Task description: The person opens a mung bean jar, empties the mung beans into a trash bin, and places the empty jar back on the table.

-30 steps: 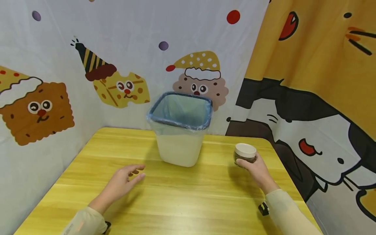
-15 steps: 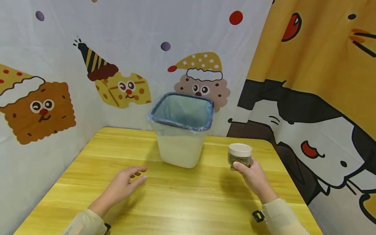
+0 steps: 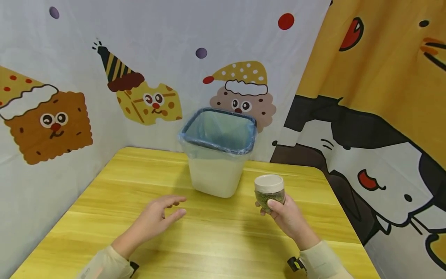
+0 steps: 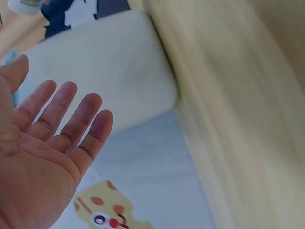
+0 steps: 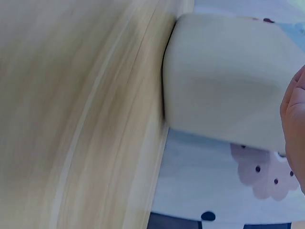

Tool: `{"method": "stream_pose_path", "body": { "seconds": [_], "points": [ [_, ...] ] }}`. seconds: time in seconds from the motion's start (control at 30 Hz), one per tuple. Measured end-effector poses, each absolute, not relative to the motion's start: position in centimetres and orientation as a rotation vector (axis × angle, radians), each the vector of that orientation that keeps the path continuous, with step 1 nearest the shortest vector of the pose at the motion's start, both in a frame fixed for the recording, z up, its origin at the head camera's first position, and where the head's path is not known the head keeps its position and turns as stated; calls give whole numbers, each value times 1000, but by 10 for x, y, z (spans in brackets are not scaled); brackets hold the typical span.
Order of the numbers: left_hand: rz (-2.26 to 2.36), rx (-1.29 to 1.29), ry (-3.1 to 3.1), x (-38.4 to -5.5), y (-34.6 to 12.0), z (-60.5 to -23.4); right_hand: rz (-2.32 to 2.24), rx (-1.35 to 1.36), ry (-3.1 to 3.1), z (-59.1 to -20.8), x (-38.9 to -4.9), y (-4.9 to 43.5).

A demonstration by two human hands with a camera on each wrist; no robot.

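Observation:
In the head view my right hand [image 3: 290,221] grips a small clear jar [image 3: 270,197] with a white lid and green-brown flakes inside. The jar is upright above the table, its lid on, thumb across its front. Over the left half of the table hovers my left hand [image 3: 153,221], fingers loosely spread and holding nothing. Its palm and separated fingers [image 4: 81,119] fill the left of the left wrist view, where a bit of the jar [image 4: 26,5] shows at the top corner. Only the edge of my right hand [image 5: 295,124] enters the right wrist view; the jar is out of sight there.
A pale bin [image 3: 216,176] lined with a bluish plastic bag [image 3: 223,146] stands at the back middle of the yellow wood-grain table [image 3: 195,248]. Behind hangs a white cloth [image 3: 156,31] with cartoon prints, and a yellow printed curtain [image 3: 390,69] is on the right.
My right hand has carried the jar left and nearer to me, from the table's right side toward the middle. My left hand has shifted slightly right, still holding nothing.

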State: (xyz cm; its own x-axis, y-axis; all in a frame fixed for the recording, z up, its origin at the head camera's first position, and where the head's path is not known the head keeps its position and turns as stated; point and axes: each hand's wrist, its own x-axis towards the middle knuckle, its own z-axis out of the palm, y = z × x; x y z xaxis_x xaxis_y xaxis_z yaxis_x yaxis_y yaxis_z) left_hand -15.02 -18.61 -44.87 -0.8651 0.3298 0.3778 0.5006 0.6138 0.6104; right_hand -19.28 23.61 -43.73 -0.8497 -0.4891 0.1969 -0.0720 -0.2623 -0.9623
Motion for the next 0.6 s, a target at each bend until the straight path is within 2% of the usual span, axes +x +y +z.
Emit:
{"method": "stream_pose_path", "body": {
  "seconds": [0.6],
  "points": [
    [-1140,-849,-2555,-149,-140,-415,-2144,-814,1418,-438,-174,199]
  ]
}}
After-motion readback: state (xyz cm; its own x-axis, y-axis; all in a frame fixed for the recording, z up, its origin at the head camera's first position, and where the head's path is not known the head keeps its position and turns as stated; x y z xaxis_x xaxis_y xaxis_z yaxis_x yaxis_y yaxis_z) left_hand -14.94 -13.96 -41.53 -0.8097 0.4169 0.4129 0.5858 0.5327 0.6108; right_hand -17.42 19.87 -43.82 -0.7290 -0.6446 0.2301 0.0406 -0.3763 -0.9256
